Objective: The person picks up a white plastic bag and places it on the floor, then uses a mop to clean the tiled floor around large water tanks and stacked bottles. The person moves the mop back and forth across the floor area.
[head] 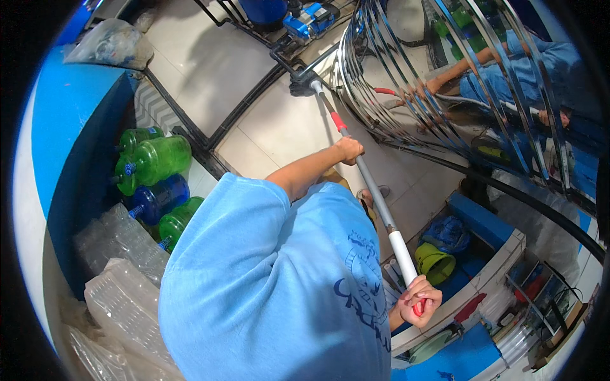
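Observation:
A mop with a long grey pole (374, 188) slants across the tiled floor. My left hand (350, 150) is closed around the pole just below its red collar (338, 122). At the near end, my right hand (419, 301) grips the white handle section (402, 257), and a red end piece shows between its fingers. The dark, stringy mop head (304, 84) rests at the far end, by black pipes and the base of a ribbed, shiny metal tank (381, 71). My arms and the pole are mirrored in the tank.
Green and blue water jugs (162, 159) lie on the left beside clear plastic packs (121, 305). A blue pump (310, 21) stands at the top. Black pipes (243, 102) cross the floor. On the right are a black hose (538, 202) and a yellow-green bucket (434, 264) inside a low blue-walled basin (481, 221).

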The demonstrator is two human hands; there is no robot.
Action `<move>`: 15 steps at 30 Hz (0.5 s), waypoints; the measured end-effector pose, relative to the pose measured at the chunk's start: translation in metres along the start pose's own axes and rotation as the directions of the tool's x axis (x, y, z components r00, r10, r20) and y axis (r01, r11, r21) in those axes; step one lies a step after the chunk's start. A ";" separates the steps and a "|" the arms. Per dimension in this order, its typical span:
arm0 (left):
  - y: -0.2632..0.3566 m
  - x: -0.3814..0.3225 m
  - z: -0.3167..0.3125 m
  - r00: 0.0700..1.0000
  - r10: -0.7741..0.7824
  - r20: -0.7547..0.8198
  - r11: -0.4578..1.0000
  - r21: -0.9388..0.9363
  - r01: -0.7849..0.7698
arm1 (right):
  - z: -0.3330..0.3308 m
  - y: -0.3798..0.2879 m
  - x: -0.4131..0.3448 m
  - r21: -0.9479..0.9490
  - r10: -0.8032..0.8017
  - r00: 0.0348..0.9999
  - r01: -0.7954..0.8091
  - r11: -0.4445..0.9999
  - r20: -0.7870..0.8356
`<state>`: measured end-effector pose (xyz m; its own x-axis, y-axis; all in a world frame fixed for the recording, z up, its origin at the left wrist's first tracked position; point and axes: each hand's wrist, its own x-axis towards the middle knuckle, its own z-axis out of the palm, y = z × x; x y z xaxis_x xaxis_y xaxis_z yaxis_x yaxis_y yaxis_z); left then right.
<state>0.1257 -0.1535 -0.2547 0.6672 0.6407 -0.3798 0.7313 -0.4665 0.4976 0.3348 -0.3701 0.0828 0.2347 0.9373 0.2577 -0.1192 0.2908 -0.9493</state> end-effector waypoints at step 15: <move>0.009 0.030 0.002 0.994 -0.078 -0.078 0.992 -0.101 0.070 | -0.035 0.001 0.055 0.050 0.066 0.985 -0.074 0.996 0.157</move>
<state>0.1522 -0.1397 -0.2636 0.5950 0.7207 -0.3558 0.7582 -0.3565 0.5459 0.3811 -0.3248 0.0895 0.0723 0.9729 0.2198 -0.1846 0.2296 -0.9556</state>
